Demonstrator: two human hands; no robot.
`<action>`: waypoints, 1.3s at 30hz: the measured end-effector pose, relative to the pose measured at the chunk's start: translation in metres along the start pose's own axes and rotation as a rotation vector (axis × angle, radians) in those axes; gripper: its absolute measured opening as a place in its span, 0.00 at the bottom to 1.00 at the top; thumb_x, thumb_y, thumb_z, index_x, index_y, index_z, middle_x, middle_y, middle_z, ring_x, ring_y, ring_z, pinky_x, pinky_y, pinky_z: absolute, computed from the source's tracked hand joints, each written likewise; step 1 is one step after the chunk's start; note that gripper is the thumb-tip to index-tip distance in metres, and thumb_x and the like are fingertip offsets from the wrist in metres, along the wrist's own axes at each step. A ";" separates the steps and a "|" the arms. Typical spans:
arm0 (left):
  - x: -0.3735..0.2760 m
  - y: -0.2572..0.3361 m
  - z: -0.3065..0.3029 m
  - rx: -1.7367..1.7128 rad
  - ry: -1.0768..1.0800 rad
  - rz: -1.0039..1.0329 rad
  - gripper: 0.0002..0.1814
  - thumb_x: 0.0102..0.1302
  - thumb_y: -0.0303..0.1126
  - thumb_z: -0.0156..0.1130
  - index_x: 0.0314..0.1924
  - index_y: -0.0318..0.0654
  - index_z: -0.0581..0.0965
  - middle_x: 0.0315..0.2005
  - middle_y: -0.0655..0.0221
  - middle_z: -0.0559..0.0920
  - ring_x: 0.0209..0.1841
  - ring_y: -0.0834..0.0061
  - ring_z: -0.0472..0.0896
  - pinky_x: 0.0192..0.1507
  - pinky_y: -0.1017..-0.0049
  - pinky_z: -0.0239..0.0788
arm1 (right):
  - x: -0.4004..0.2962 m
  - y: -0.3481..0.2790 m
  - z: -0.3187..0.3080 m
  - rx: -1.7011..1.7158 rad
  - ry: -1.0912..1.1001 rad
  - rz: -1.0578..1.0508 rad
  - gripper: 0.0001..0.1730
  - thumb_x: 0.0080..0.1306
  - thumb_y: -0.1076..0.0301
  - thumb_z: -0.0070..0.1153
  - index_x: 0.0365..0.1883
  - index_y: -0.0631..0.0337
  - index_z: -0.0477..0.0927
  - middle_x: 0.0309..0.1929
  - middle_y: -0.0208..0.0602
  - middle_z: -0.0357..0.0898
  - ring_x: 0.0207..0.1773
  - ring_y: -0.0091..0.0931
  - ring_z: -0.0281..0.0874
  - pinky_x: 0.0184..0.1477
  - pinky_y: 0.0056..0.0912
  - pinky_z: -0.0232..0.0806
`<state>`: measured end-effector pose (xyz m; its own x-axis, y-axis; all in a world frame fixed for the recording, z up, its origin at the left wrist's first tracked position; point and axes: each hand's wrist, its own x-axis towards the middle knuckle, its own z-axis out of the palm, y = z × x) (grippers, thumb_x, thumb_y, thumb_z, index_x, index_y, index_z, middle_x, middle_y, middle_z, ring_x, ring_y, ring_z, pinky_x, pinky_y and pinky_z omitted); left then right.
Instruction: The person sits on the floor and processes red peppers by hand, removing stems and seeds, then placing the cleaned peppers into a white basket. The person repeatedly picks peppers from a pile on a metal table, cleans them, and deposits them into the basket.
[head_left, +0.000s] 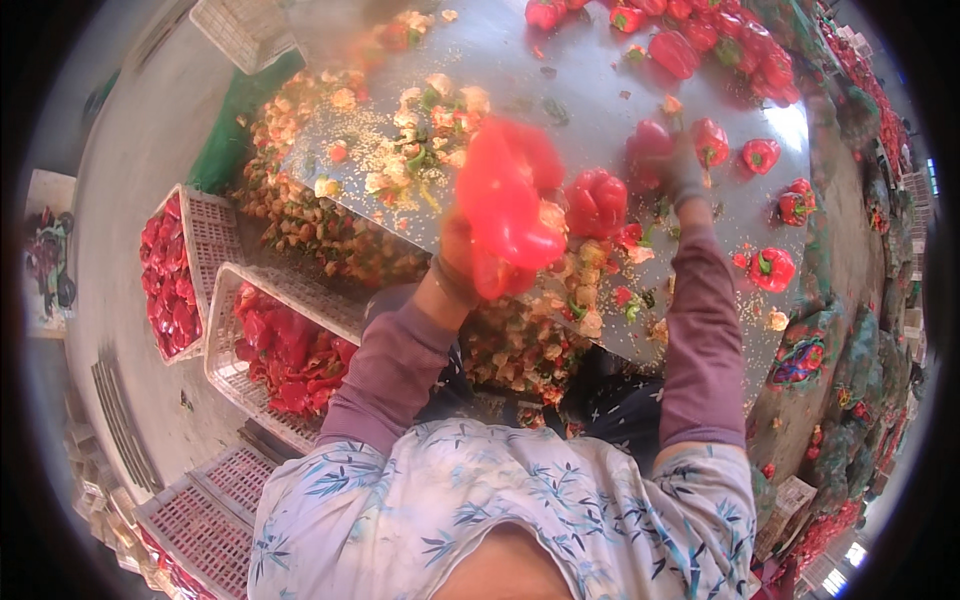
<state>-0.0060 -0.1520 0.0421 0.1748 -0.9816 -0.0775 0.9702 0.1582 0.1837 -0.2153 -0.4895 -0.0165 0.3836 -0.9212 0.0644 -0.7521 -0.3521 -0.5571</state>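
Observation:
My left hand, in a dark glove, holds a large red bell pepper above the near edge of the metal table. The pepper is blurred by motion, and it hides most of the fingers. My right hand reaches forward over the table, also blurred. It is against or just beside another red bell pepper; whether the fingers close on it cannot be made out. Between my hands rests a whole-looking red bell pepper. Pale pepper cores and green stem scraps lie near it.
Many red peppers are heaped at the far right. Cores and seeds cover the table's left part, with more cores piled below its edge. On my left stand plastic crates of red pepper pieces. Green net sacks line the right.

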 end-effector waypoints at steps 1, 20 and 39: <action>-0.001 0.001 -0.004 0.064 0.009 0.003 0.23 0.80 0.50 0.50 0.62 0.41 0.72 0.45 0.66 0.80 0.41 0.73 0.80 0.43 0.70 0.78 | -0.020 0.002 0.006 -0.002 0.041 0.031 0.40 0.50 0.54 0.78 0.58 0.63 0.76 0.50 0.48 0.83 0.51 0.40 0.82 0.54 0.40 0.74; -0.040 -0.003 -0.025 0.458 -0.254 -0.249 0.31 0.77 0.44 0.54 0.73 0.35 0.66 0.60 0.61 0.78 0.54 0.69 0.82 0.52 0.72 0.77 | -0.312 -0.215 -0.040 0.331 -0.022 -0.323 0.18 0.64 0.71 0.66 0.52 0.63 0.82 0.47 0.46 0.84 0.44 0.35 0.85 0.44 0.34 0.75; -0.125 0.011 -0.020 -0.436 0.095 -0.404 0.34 0.72 0.30 0.58 0.77 0.44 0.64 0.50 0.66 0.81 0.38 0.72 0.81 0.39 0.72 0.78 | -0.328 -0.149 -0.015 1.208 -0.096 0.285 0.21 0.67 0.79 0.48 0.58 0.63 0.80 0.41 0.33 0.83 0.30 0.22 0.80 0.28 0.30 0.74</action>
<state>-0.0136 -0.0252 0.0345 -0.2275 -0.9624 -0.1482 0.9388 -0.1763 -0.2959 -0.2377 -0.1373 0.0579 0.3636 -0.9061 -0.2162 0.1400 0.2826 -0.9490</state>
